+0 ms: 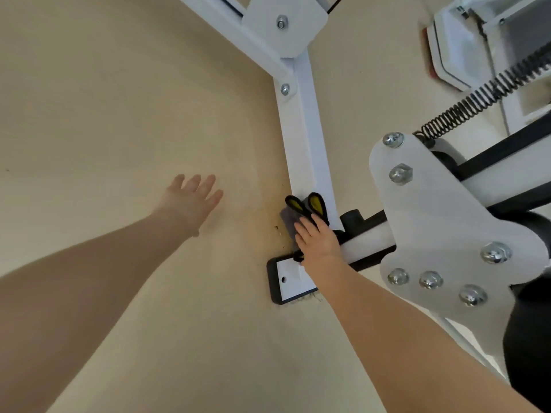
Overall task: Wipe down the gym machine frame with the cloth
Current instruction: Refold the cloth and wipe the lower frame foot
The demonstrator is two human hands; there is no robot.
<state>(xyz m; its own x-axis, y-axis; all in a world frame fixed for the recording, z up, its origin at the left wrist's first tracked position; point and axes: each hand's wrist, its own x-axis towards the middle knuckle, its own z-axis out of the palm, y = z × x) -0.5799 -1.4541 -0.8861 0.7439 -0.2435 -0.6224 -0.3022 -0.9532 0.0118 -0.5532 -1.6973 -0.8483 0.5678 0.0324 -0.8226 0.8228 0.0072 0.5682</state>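
Note:
The white gym machine frame [304, 132] runs down the middle as a square post to a white foot plate with a black rim [287, 278] on the beige floor. My right hand [317, 241] presses a grey cloth with black and yellow ear-shaped flaps [298, 208] against the bottom of that post, just above the foot plate. The fingers lie over the cloth and hide much of it. My left hand [190, 201] hovers over the bare floor to the left of the post, fingers spread and holding nothing.
A large white bracket plate with several bolts [441, 228] juts out at the right, close to my right forearm. A black coil spring [489, 96] stretches up to the right. Black bars and a black padded part lie behind the bracket. Beige floor spreads to the left.

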